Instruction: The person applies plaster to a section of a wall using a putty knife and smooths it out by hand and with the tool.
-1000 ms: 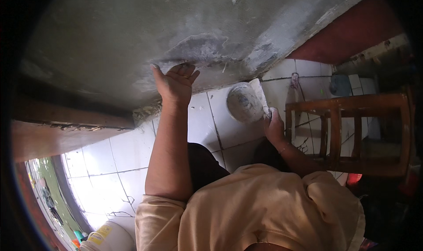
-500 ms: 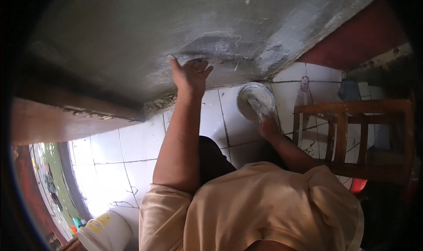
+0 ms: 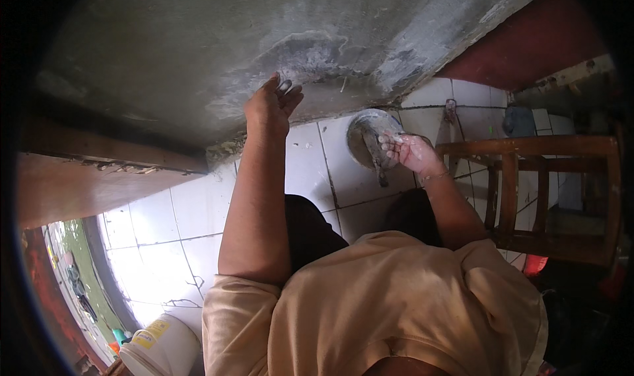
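My left hand is raised close to the grey plastered wall, its fingers apart and loosely bent, holding nothing. Whether the fingertips touch the wall I cannot tell. By the round bucket on the floor, my right hand is turned palm up with fingers spread, whitish paste smeared over palm and fingers. A paste-coated hand tool leans in the bucket with its handle over the near rim; its working end is mostly hidden. Greyish paste lines the bucket's inside.
A wooden chair frame stands on the right. Behind it, another long-handled flat tool leans near the dark red wall section. A wooden board juts in at left. A white pail sits lower left on the white tiles.
My right hand has let go of the tool, which now rests in the bucket, and has turned palm up beside it. My left hand has shifted slightly, its fingers more bent.
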### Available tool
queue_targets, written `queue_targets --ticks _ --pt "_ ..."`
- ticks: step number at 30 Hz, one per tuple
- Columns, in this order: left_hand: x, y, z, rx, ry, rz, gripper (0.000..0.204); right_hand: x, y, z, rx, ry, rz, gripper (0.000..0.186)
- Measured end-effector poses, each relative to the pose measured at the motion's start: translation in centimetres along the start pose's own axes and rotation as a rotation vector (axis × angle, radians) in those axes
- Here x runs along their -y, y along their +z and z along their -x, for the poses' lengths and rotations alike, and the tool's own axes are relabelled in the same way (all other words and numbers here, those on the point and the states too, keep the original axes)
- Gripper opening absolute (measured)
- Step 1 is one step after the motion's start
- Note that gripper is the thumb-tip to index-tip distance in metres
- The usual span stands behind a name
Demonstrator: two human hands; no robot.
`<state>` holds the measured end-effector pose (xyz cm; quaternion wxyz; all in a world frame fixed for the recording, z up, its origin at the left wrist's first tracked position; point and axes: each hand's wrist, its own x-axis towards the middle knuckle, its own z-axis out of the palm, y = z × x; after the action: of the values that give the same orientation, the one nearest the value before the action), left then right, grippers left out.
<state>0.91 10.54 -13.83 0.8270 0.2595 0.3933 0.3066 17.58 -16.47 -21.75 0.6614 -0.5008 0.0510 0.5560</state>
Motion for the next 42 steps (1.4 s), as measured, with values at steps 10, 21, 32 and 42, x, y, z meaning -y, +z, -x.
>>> queue_targets --ticks 10,21,32,42 --pt "-0.1 0.4 0.8 -0.033 0.053 -0.194 0.033 -0.5 0.1 -2.0 -0.191 -0.185 0.655 0.024" --pt "-8.0 -4.5 8.3 0.063 0.444 -0.282 0.027 0.5 -12.3 -3.8 -0.614 0.051 0.759 0.058" --pt "0.4 -32.1 14.3 -0.389 0.116 -0.677 0.028 -4.9 -16.9 -7.5 -0.261 0.151 0.056 0.024" --pt "19.4 -55.2 24.9 -0.483 -0.521 -1.449 0.02 -9.7 -17.3 -11.2 -0.264 0.226 0.278 0.015"
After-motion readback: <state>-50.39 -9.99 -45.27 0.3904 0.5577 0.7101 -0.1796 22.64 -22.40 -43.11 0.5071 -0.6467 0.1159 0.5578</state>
